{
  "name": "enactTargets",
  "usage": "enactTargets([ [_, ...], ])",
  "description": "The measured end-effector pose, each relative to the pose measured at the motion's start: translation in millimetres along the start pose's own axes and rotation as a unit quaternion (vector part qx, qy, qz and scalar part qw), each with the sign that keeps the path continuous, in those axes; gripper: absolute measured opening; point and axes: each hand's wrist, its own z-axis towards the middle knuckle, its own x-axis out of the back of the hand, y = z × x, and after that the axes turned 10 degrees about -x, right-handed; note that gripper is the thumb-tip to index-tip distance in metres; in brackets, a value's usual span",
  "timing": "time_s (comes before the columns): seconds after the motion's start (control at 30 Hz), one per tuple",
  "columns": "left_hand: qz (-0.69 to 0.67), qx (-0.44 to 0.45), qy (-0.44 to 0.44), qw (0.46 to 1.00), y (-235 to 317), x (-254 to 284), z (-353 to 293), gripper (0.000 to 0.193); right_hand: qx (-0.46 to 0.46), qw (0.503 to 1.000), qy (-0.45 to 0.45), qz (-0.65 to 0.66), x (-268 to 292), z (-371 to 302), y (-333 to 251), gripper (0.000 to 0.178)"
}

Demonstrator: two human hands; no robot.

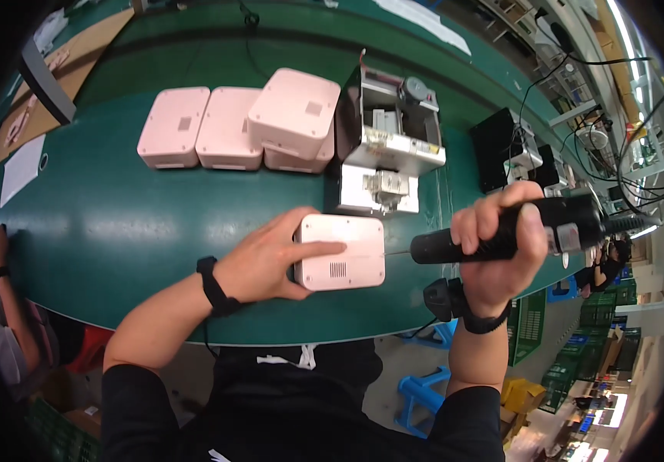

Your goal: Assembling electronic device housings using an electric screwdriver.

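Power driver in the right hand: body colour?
The power driver is black; best seen in the head view.

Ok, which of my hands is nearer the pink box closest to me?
Left. Your left hand holds the pink box; your right hand is apart, to the box's right, holding a black screwdriver.

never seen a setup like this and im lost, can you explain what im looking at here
There's no machine doing the work: these are a person's two bare hands. The single picture comes from a wide camera on their head, looking down, so straight edges bend. The left hand holds a pink box on the green table. The right hand grips what looks like a black power screwdriver, its thin bit pointing at the box's right side. Farther back are more pink boxes, one stacked, beside a metal device.
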Motion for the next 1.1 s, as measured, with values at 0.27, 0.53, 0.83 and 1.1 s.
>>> enactTargets([
  [0.27,0.009,0.01,-0.002,1.0,2,-6,0,0.079,0.004,1.0,-0.005,-0.02,9,-33,12,0.028],
  [0.53,0.013,0.017,-0.004,1.0,2,-6,0,0.081,0.002,1.0,0.001,-0.025,10,-42,24,0.032],
  [0.83,-0.006,0.011,-0.001,1.0,2,-6,-1,0.081,0.027,0.999,-0.028,-0.019,1,-16,5,0.031],
  [1.1,0.022,0.02,-0.005,1.0,4,-3,-6,0.073,0.075,0.996,0.041,-0.02,-7,55,12,0.024],
])
